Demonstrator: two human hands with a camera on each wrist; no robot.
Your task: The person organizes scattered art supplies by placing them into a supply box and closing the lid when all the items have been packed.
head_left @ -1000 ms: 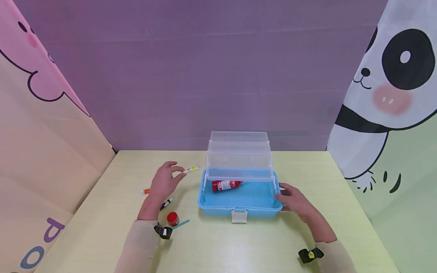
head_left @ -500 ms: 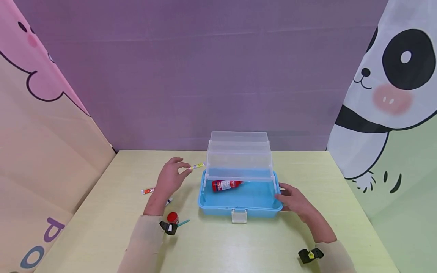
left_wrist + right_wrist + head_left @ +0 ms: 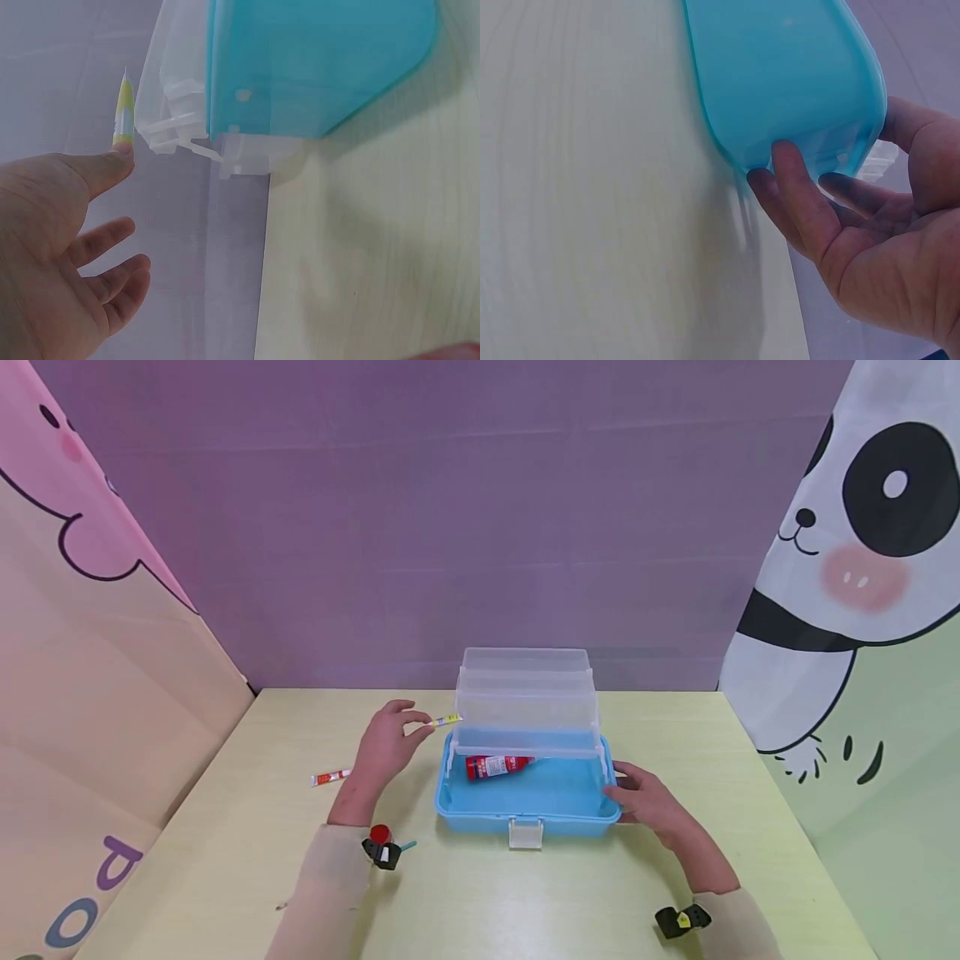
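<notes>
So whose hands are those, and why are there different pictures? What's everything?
They're a person's own hands, not a robot's. The wide picture comes from a camera on the head, looking forward and down. The two close-ups come from the left wrist camera and the right wrist camera, each watching its own hand.

The left hand pinches a small yellow tube. The right hand holds the right end of an open blue box. Inside lies a red bottle. On the table, to the box's left, are a red tube, a round red lid and a partly hidden blue-green stick.
</notes>
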